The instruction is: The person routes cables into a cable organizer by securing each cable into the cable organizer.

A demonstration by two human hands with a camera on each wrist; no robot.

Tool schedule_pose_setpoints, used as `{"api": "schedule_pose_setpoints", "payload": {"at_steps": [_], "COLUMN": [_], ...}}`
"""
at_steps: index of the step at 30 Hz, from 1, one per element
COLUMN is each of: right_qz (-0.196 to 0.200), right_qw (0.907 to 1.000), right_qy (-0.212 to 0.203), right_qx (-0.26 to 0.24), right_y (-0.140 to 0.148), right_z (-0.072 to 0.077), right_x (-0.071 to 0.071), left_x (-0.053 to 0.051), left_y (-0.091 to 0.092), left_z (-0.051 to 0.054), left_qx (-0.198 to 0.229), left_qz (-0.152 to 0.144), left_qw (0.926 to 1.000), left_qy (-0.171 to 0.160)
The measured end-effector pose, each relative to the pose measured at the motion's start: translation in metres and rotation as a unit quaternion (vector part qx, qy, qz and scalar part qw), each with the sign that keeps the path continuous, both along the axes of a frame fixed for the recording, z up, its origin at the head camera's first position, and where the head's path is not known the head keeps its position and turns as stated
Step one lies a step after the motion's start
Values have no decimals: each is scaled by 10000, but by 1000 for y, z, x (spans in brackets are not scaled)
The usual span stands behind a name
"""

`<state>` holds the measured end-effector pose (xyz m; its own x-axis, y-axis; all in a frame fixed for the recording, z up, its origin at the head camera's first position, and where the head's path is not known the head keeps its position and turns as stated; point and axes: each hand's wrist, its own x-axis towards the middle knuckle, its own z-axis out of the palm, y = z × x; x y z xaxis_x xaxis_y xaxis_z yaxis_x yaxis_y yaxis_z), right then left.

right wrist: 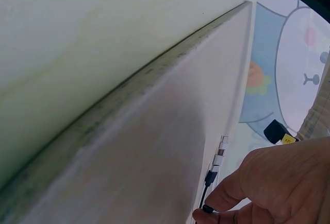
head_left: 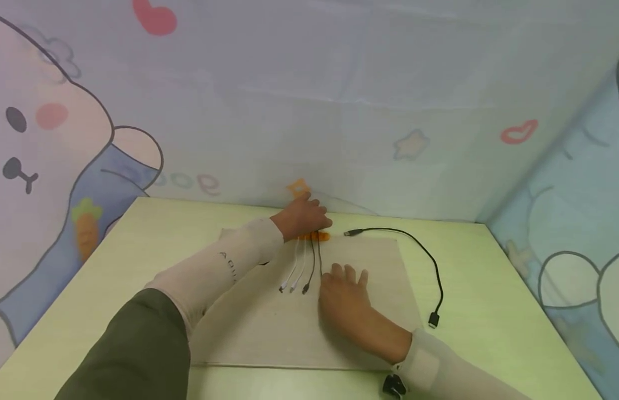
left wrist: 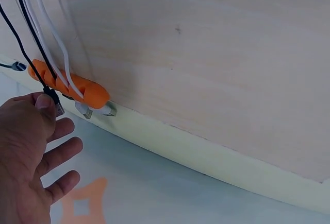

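An orange cable holder [left wrist: 95, 94] sits at the far edge of a pale wooden board [head_left: 269, 344]. Two white cables [head_left: 292, 272] and a black cable [head_left: 313, 261] run through its slots, their small plugs lying toward me. My left hand [head_left: 301, 216] pinches the USB plug [left wrist: 50, 95] of another black cable between thumb and forefinger, right at the holder; its other fingers are spread. Lower on the board, my right hand [head_left: 347, 297] pinches that cable's near end, whose black tip [right wrist: 208, 209] shows between thumb and finger. Whether this cable is fully seated in a slot, I cannot tell.
A loose black cable [head_left: 432, 258] curves over the table [head_left: 494, 333] right of the board. Behind the table rises a cartoon-printed backdrop [head_left: 339, 111]. A small black device [head_left: 393, 384] hangs by the right wrist.
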<state>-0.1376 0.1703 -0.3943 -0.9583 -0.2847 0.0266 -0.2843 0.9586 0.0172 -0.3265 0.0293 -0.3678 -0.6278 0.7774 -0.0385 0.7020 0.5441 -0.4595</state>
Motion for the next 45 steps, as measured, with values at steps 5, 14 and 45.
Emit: {"api": "schedule_pose_setpoints", "payload": {"at_steps": [5,14,45], "right_qz": [150,429,143], "right_qw": [9999,9983,9984], "right_qy": [50,228,496], "right_qx": [-37,-319,242], "right_y": [2,3,11], "right_z": [1,-4,-4], "right_x": [1,3,3], "left_x": [-7,0,6], "left_y": [9,22,36], "left_z": [-2,5,-1], "left_qx": [-288,-983,-1351], "left_qz": [82,223,407], "left_qw": [9995,9945,9897], "left_qy": [55,269,227]}}
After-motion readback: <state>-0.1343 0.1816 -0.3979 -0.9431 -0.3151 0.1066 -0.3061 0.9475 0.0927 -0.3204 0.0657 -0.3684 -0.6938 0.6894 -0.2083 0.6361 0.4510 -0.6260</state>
